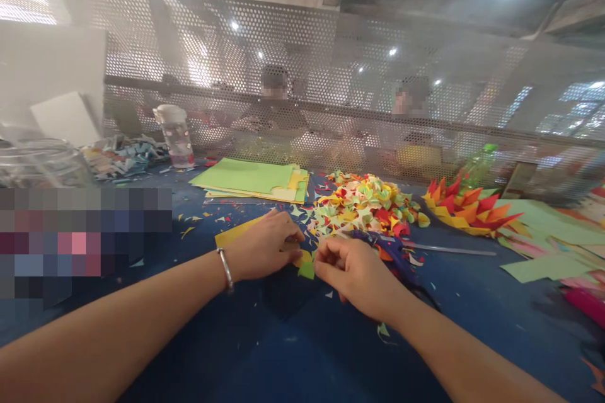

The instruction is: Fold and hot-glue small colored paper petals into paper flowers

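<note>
Small paper piece [306, 269], green and yellow, lies on the blue table [293, 352] right between the two hands, touching both. Far to the left of the left hand, at the table's back edge, stands a clear bottle with a white cap [174, 136] beside a heap of paper scraps [123, 156]. Beyond the left hand lies a flat stack of green and yellow sheets [253, 179]. The left hand [265, 245], with a silver bracelet [225, 269] on its wrist, rests palm down on a yellow sheet [230, 236]; its fingers are curled and their tips are pinched on the left edge of the paper piece. The right hand [353, 272] has its fingers bent, thumb and forefinger drawn close at the piece's right edge, though whether they actually grip it cannot be told. Just beyond the right hand is a pile of folded coloured paper bits [366, 204]. To the right of the right hand lies a thin metal strip [449, 250], and farther right a spiky red and orange paper shape [467, 208], then loose pale green sheets [543, 264]. A perforated metal screen [331, 63] runs across behind everything, with other people seated beyond it.
</note>
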{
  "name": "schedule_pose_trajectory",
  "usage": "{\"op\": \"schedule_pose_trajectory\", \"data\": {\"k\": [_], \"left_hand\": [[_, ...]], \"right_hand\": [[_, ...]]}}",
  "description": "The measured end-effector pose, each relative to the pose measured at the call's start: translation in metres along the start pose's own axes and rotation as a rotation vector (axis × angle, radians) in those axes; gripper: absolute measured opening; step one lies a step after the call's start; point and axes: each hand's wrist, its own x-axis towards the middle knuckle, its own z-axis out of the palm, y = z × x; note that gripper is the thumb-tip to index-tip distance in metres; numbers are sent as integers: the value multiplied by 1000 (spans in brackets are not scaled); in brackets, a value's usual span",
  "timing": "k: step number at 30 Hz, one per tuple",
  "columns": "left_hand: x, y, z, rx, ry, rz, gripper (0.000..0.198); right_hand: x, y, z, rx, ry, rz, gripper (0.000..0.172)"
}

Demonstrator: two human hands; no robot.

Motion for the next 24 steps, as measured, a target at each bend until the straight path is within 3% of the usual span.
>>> {"op": "schedule_pose_trajectory", "data": {"k": [3, 11, 20, 24], "left_hand": [[1, 2, 5, 24, -18, 10, 12], [-2, 16, -6, 46, -82, 42, 16], [1, 7, 0, -392, 8, -149, 6], [3, 1, 0, -614, 41, -240, 29]], "right_hand": [[-1, -1, 5, -72, -41, -7, 10], [-1, 2, 10, -217, -34, -69, 13], [-1, 0, 15, -302, -11, -111, 14], [0, 0, 14, -333, 15, -119, 10]]}}
